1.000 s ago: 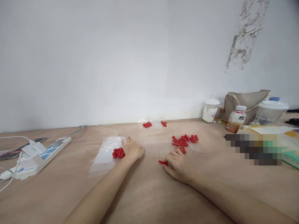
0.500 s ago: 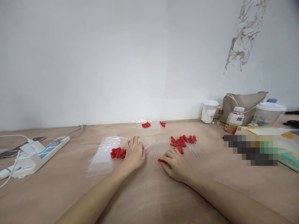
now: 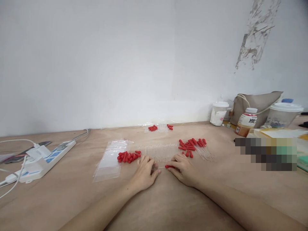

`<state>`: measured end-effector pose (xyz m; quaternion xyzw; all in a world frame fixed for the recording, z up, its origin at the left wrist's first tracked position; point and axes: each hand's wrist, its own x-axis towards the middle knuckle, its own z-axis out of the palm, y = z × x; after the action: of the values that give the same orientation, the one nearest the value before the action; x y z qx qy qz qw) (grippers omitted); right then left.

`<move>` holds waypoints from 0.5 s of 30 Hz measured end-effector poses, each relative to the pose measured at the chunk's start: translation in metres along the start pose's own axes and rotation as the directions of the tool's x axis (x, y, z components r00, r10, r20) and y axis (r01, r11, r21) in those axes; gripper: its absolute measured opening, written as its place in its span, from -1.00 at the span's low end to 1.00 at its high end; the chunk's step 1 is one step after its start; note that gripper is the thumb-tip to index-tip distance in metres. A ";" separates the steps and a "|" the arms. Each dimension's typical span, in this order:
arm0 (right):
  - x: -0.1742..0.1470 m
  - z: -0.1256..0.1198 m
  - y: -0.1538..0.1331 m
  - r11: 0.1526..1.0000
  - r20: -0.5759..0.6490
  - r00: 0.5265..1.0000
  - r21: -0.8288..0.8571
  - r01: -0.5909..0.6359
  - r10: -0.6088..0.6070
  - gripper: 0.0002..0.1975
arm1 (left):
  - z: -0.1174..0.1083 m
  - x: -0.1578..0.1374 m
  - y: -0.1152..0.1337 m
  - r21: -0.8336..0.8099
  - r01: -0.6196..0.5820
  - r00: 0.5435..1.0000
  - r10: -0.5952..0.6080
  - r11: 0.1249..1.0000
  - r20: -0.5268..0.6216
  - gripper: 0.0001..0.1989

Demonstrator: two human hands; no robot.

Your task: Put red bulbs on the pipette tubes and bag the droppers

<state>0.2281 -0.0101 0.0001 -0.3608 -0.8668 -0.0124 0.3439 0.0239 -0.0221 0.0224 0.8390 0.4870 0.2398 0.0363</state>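
My left hand (image 3: 145, 171) is closed on a thin clear dropper tube (image 3: 160, 167), whose tip points right. Its end meets or nearly meets a red rubber bulb (image 3: 169, 166), pinched in the fingers of my right hand (image 3: 183, 168). Just beyond my hands lies a row of clear tubes (image 3: 160, 152) side by side. A pile of red bulbs (image 3: 127, 157) is left of the row. To its right are more loose red bulbs (image 3: 186, 146) and several droppers with bulbs (image 3: 202, 146) on their tubes.
Clear zip bags (image 3: 110, 160) lie left of the bulb pile. A power strip (image 3: 45, 160) with cables sits at far left. At the back are small bagged bulbs (image 3: 152, 128). A lidded cup (image 3: 218, 114), a bottle (image 3: 246, 122) and a grey bag (image 3: 258, 104) stand at right.
My left hand has moved from the row of tubes toward me and now holds one tube close to the red bulb. My right hand stays in nearly the same place, still pinching the bulb.
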 end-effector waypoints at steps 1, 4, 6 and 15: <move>0.000 0.001 0.001 1.000 0.002 1.000 0.015 0.006 -0.006 -0.81 | 0.004 0.001 0.001 -0.005 0.020 1.000 -0.020 1.000 -0.009 -0.86; -0.001 0.005 0.004 0.998 -0.035 0.999 0.054 0.009 -0.007 -0.82 | 0.010 0.002 0.000 -0.031 0.046 0.998 -0.048 0.998 -0.045 -0.84; -0.001 0.006 0.004 0.998 -0.073 0.997 0.068 -0.010 0.015 -0.81 | 0.011 0.001 -0.002 -0.057 0.025 0.997 -0.029 0.998 -0.067 -0.85; 0.000 0.000 0.001 0.997 -0.007 1.000 0.075 -0.011 0.011 -0.84 | 0.008 -0.001 -0.001 -0.142 -0.061 0.998 0.056 0.988 -0.039 -0.88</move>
<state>0.2292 -0.0093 0.0002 -0.3523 -0.8635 0.0209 0.3604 0.0268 -0.0208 0.0146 0.8439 0.4443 0.2897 0.0808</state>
